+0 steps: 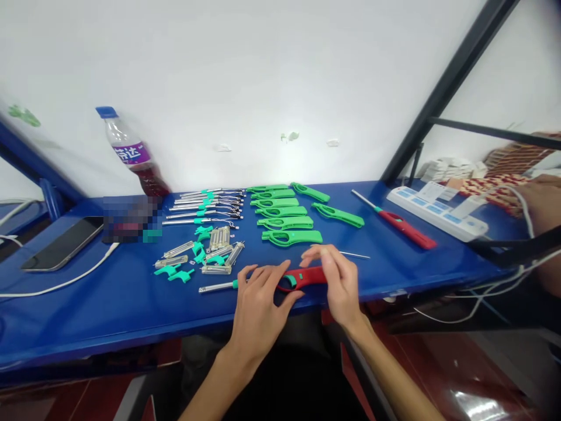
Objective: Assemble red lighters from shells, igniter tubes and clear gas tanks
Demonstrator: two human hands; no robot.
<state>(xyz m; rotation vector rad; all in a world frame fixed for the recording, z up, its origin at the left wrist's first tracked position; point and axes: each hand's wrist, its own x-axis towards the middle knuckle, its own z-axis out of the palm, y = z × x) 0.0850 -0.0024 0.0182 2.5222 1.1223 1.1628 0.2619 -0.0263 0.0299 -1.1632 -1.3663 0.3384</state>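
Note:
A red lighter (pixel 310 276) with a green trigger and a metal tube pointing left lies at the table's front edge. My left hand (pixel 262 295) is closed round its front part, thumb below and fingers above. My right hand (pixel 336 279) grips its rear end, with the fingers curled over the top. Just behind the right hand lies a thin metal rod (pixel 357 255). Green handle shells (pixel 293 237) stand in a column behind my hands. Left of them are clear plastic parts (pixel 217 269), small teal pieces (pixel 180 275) and metal tubes with wires (pixel 186 221).
Another red lighter (pixel 407 230) lies at the right beside a white power strip (pixel 438 213). At the left are a phone (pixel 63 244), a white cable (pixel 83 277) and a bottle (pixel 134 153). Another person's arm (pixel 543 216) is at the far right, beyond the dark frame.

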